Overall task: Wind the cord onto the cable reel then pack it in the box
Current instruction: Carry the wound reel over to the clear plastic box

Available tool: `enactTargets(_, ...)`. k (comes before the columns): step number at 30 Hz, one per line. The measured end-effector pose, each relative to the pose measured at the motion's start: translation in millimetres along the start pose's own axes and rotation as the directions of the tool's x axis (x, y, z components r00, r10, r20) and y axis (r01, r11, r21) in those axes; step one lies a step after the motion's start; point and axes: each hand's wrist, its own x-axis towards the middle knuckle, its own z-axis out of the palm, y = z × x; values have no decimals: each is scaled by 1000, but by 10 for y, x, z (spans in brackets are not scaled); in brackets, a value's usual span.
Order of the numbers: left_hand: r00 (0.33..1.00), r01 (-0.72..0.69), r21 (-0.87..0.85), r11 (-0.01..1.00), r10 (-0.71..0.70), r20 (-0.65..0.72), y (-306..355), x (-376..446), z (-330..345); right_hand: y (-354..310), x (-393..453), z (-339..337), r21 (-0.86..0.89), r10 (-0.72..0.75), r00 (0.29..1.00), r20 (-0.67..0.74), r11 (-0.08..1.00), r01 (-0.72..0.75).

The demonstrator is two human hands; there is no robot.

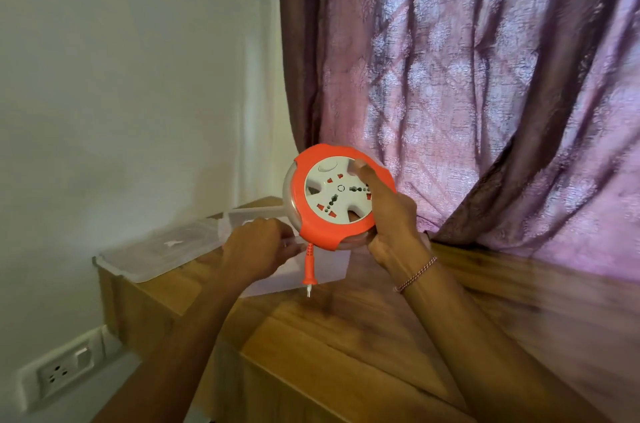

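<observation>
Reel (pixel 337 195), plug (pixel 307 270) dangling, is gripped by right hand (pixel 388 214) above the box (pixel 332 266); left hand (pixel 256 246) grips the box rim.

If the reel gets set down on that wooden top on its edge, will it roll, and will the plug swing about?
Likely yes: the cable reel is a round disc, so on edge it would probably roll; flat on its face it should sit steady. The plug hangs on a short cord stub below the rim, so it may swing. The right hand grips it one-handed, suggesting it is fairly light.

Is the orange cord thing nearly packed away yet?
Nearly. The cord looks wound in: only the plug hangs from the reel. The right hand holds the reel, and the left hand is at the clear box. The reel isn't inside yet.
</observation>
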Motion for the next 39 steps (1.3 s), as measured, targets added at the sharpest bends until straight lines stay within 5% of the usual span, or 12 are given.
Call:
enactTargets(4, 984, -101, -269, 958, 136, 115, 256, 114, 65, -190, 27, -275, -15, -6, 1000, -21, 1000, 6)
enactTargets(9, 943, -196, -406, 893, 285, 170, 744, 274, 286, -500, 108, -718, -20, -49, 997, -59, 999, 48)
enactTargets(26, 815, -515, -362, 777, 574, 73, 2249, 124, 531, -1737, 466, -2026, -367, -72, 997, -10, 928, 63)
enactTargets(30, 854, -486, -279, 828, 518, 50, 2175, 151, 339, -1823, 553, -2029, -476, -95, 995, -4, 875, 82)
enactTargets(33, 894, -434, -322, 841, 446, -41, 1919, 287, 293, -1717, 603, -1966, -536, -109, 994, 27, 838, 107)
enactTargets(35, 910, -370, -403, 837, 413, 24, 1726, 368, 390, -1579, 625, -1953, -567, -103, 994, 38, 817, 106)
enactTargets(39, 857, -339, -651, 679, 509, 84, 1529, 306, 717, -1154, 625, -2033, -638, -19, 996, 91, 766, 73)
